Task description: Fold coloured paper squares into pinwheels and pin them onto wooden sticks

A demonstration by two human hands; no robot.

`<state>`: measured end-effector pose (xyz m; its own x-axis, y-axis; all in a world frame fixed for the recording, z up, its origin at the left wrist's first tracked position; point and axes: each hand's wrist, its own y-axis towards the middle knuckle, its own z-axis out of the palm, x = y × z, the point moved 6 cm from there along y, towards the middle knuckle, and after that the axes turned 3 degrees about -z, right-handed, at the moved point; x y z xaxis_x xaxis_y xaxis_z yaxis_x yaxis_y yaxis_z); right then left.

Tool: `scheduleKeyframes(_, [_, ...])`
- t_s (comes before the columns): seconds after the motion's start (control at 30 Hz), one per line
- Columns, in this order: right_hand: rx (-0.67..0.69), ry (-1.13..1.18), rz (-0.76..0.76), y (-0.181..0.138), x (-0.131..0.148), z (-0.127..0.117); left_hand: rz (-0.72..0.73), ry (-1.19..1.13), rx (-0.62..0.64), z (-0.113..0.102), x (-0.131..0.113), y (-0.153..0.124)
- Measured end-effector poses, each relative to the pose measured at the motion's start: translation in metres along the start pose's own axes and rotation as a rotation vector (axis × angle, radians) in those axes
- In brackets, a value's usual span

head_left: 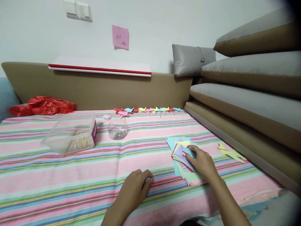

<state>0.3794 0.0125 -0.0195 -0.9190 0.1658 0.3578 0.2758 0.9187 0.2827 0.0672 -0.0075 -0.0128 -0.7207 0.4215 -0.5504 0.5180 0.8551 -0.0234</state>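
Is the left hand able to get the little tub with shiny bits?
Probably yes: only bare striped cloth lies between the left hand and the little tub, so a forward stretch should do.

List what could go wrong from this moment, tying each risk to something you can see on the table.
1. The right hand presses on a loosely fanned stack of coloured paper; pulling one sheet may drag others askew.
2. The clear cup of pins stands on the soft striped cloth; if the left hand, resting on that cloth, tugs it, the cup might tip.
3. The yellow cut piece lies near the cloth's right edge and could slip off.
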Motion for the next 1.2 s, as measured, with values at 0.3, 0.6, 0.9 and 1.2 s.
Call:
scheduleKeyframes(0.3, [-0.004, -0.002, -0.027, -0.003, 0.005, -0.004, 0.003, 0.017, 0.012, 0.002, -0.001, 0.005])
scheduleKeyframes(0.6, [0.006, 0.099, -0.059, -0.001, -0.001, -0.001, 0.011, 0.018, 0.016, 0.001, -0.002, 0.005])
scheduleKeyframes(0.9, [-0.003, 0.248, 0.015, 0.001, -0.007, -0.003, -0.006, 0.015, 0.025, 0.000, -0.002, 0.004])
scheduleKeyframes(1.2, [0.011, 0.373, 0.041, 0.001, -0.014, -0.003, 0.017, 0.032, 0.012, 0.001, -0.004, 0.004])
